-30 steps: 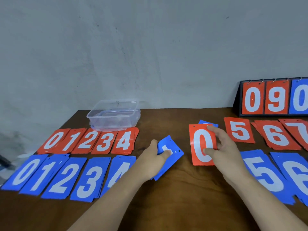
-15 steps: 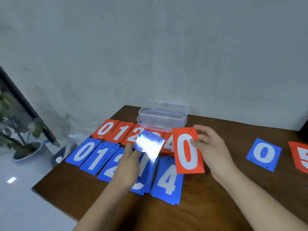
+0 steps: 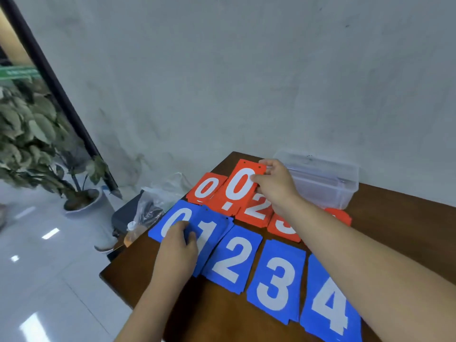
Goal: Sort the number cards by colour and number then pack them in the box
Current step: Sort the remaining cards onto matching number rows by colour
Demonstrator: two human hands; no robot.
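Right hand (image 3: 276,186) pinches red 0 card (image 3: 240,186) by its edge; left hand (image 3: 176,250) grips blue 1 card (image 3: 212,232).

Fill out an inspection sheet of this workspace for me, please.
Surface: dark wooden table, set against the wall.
Job's things: red piles in the far row; blue piles, 0 to 4, in the near row; clear box behind the red row.
Clutter: plastic bag off the table's left edge.
Hands: left hand holds blue 1 between blue 0 and 2; right hand pinches red 0 over the red row.
Cables: nothing seen.
Surroundings: grey wall, potted plant, tiled floor.
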